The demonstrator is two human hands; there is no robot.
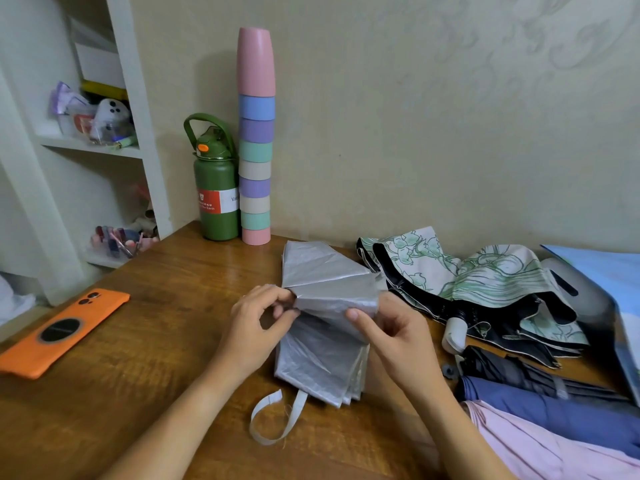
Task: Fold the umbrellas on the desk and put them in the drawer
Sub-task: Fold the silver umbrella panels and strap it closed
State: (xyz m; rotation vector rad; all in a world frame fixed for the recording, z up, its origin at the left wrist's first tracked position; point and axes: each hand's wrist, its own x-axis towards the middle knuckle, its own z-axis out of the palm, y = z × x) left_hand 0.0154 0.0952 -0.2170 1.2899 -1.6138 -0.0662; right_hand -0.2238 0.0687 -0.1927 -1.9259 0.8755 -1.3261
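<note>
Both hands are on the silver umbrella (325, 320) in the middle of the desk (145, 341); the left hand (258, 323) pinches a pleat of the canopy at its left edge, fingers curled on the fabric, while the right hand (388, 327) grips the opposite side, thumb laid on top; the two hands sit apart with the cloth stretched between them, which looks like a way to line up the panels flat before rolling; the closing strap (277, 417) trails loose toward the person, below the hands, so the wrapping is, I'd judge, not yet done; just right of the right hand lies a floral umbrella (485, 282), unfolded and slumped; nearer the person on that side rest a black umbrella (502, 368), a blue one (554, 410) and a pink one (554, 448), waiting their turn; far left of the left hand sits an orange phone (62, 334); beyond the hands stand a green bottle (216, 195) and a stack of cups (255, 140) against the wall; no drawer is in view.
</note>
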